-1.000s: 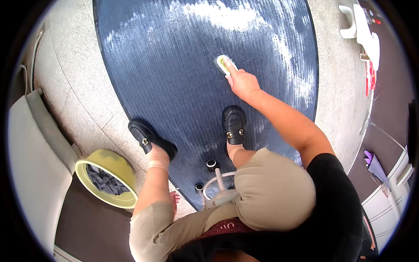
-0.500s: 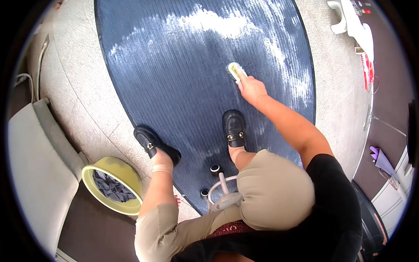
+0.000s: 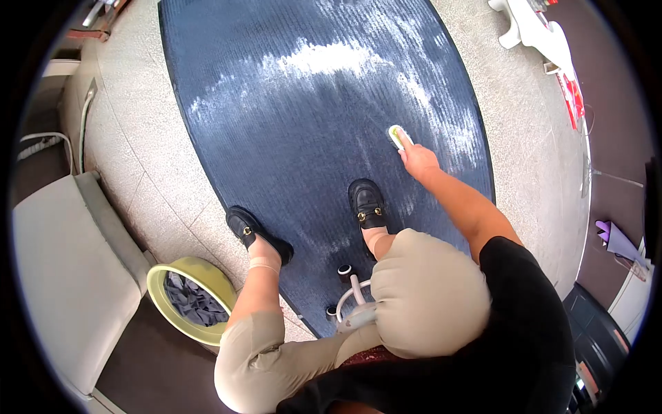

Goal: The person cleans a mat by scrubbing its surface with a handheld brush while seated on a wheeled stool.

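Note:
My right hand [image 3: 419, 160] is closed around a small white and yellow-green brush [image 3: 398, 136], which rests on the dark blue ribbed mat [image 3: 289, 152]. White foam [image 3: 324, 61] lies in an arc across the mat, beyond the brush and to its right. My left hand does not show; the left leg and trousers fill the area on that side. Both black shoes [image 3: 367, 205] stand on the mat, the left one at its edge.
A yellow-green basin [image 3: 225, 286] with dark cloth [image 3: 193, 299] stands on the floor at the left, beside a pale grey seat-like piece [image 3: 76, 269]. Stool wheels [image 3: 345, 272] sit between the legs. White plastic furniture [image 3: 541, 34] stands at the upper right.
The right hand and brush have moved right and toward me across the mat. The view has shifted, and the fingers of my left hand, earlier visible beside the left leg, are out of sight.

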### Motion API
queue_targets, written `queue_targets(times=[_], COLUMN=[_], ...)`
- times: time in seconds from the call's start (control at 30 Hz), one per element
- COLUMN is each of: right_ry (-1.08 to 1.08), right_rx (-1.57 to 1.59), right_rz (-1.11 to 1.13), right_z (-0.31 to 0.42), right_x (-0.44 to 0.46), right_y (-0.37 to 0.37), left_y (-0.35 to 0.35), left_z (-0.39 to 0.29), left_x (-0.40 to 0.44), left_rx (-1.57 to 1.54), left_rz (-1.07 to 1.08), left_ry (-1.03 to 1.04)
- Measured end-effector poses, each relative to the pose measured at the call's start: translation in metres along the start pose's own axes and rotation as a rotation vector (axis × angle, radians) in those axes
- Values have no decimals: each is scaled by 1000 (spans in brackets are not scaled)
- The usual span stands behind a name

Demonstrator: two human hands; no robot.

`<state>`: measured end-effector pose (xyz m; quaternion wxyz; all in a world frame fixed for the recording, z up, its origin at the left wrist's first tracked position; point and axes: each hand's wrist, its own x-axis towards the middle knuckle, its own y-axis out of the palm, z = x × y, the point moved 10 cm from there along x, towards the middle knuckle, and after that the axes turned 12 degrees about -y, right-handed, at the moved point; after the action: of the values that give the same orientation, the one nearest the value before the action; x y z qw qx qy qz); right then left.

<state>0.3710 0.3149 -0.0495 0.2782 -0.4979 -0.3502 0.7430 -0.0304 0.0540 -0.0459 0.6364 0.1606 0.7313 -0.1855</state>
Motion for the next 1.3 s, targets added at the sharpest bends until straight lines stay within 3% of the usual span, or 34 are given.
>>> queue_targets(times=[0.13,0.23,0.47,0.5,0.63,0.77,0.93,0.97,1.03,1.1,1.17,1.27,1.3], right_ry=[79,107,409,530,599,472,380,372,325,246,167,170,193], right_rx=[110,274,428,442,328,334,364,340,305,263,221,207,193], right_rz=[18,-116,-15,-8,60,-151,-166,-190,-209,-196,-274,-289,-321], right_z=[-38,-51,-103,-113,-131,-135,-129,-131,-131,-131,-127,-113,-112], right_x=[-54,-113,-269,-293,-331,-312,-259,-242,-196,-136,-66,-16,-9], right_y=[22,44,140,144,147,144,132,123,96,57,7,-21,-29], left_y=[19,4,-26,-30,-36,-33,-4,10,93,69,-18,-134,-147], left_z=[6,14,29,34,42,35,7,4,51,47,51,75,87], left_x=[-17,-13,-33,-36,-34,-33,7,17,-80,-44,-31,-55,-61], left_rx=[-197,-233,-61,-28,89,230,507,521,291,339,697,1778,1928], left_rz=[-41,-147,-147,-155,-185,-247,-346,-326,-58,-91,-117,-135,-112], left_ry=[-35,10,105,116,152,198,279,280,100,68,105,371,431])
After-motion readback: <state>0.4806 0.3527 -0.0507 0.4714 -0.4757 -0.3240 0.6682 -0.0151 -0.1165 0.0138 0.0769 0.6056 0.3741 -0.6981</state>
